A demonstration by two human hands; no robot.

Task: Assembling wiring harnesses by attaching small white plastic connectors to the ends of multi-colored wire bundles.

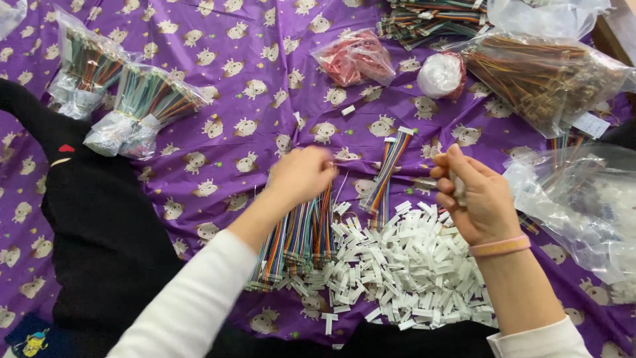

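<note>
Fingers (445,174) of our right hand (478,197) curl together and pinch a small white connector (458,187), above the heap of white connectors (404,265) on the desk. Our left hand (301,174) is blurred, closed over the top ends of the rainbow ribbon cables (298,235); what its fingers pinch we cannot tell. One loose ribbon cable (387,174) lies between both hands. Around are bags of cables (136,106) on the purple cloth (252,40).

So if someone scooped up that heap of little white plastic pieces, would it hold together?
Probably not. The white pieces lie loose and jumbled, so they would likely spill and scatter. Each looks small and light, with flat sides, so it should slide on the purple cloth rather than roll.
</note>
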